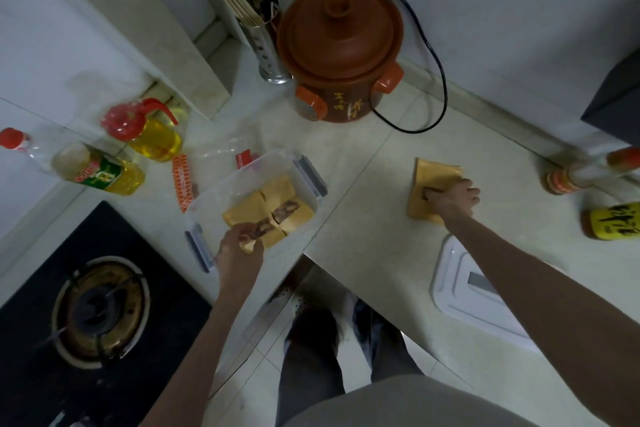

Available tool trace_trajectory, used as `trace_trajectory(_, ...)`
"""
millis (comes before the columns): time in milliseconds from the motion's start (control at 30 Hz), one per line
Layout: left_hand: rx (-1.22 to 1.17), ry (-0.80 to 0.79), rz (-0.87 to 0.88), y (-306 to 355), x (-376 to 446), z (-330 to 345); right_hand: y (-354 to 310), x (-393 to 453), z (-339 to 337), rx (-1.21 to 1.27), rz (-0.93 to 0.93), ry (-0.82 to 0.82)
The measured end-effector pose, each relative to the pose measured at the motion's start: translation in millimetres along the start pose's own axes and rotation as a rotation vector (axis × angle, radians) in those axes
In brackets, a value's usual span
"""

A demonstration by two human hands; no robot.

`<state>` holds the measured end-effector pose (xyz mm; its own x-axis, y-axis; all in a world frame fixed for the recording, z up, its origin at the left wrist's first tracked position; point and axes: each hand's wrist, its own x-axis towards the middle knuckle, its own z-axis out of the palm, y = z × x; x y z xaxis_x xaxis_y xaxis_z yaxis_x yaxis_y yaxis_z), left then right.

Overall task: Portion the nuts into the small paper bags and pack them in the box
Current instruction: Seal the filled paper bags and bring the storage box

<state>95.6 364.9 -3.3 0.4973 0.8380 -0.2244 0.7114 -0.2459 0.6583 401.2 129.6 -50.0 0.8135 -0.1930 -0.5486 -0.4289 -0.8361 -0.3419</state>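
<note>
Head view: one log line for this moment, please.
left hand: holds bag at box | right hand: on bag stack, fingers curled | box: bags inside | lid: off, on counter

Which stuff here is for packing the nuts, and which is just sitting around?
For the job: clear box, filled paper bags, stack of empty paper bags, box lid, left hand, right hand.

Just sitting around: clay pot, oil bottles, chopstick holder, gas burner.
</note>
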Motion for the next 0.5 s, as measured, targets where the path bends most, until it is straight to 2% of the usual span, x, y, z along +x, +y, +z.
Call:
trace_trajectory(133,-0.039,0.059,0.015,-2,-4,7,-2,0,9,-0.081,0.039,0.017)
trace_trajectory(200,-0.055,0.091,0.004,-3,-6,10,-1,-3,10,-0.041,-0.018,0.019)
trace_trajectory(300,-0.056,0.121,0.000,-1,-9,11,-14,-17,0,0.064,-0.174,0.045)
trace_trajectory(367,-0.052,0.139,-0.001,-1,-12,12,-36,-35,-10,0.236,-0.308,0.064)
trace_trajectory(433,-0.044,0.145,0.002,0,-15,13,-64,-63,-18,0.409,-0.465,-0.002)
trace_trajectory(500,-0.023,0.154,0.029,1,-20,15,-92,-98,-18,0.491,-0.646,-0.138)
